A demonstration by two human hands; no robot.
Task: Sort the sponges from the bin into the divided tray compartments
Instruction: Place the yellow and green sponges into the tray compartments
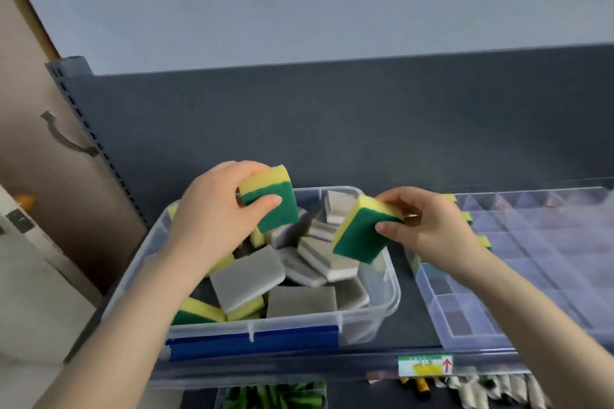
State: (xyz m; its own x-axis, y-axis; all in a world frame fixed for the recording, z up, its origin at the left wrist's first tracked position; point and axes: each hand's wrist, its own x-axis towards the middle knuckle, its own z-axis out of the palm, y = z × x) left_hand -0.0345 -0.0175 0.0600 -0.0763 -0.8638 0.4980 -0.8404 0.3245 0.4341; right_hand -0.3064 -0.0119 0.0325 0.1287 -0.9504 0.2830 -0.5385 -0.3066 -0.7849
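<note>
The left hand [212, 209] curls its fingers [265, 202] around a yellow-and-green sponge [270, 197], held above the clear plastic bin [382, 299]. The right hand [428, 226] pinches a second yellow-and-green sponge [363, 231] between thumb and fingertips, over the bin's right edge. Inside the bin lie grey sponges [247, 277] and more yellow-green ones, jumbled together. To the right, on the dark shelf [412, 312], sits the divided tray [548, 259], clear plastic, with a few yellow-green sponges [483, 241] in its left compartments, behind the right hand.
</note>
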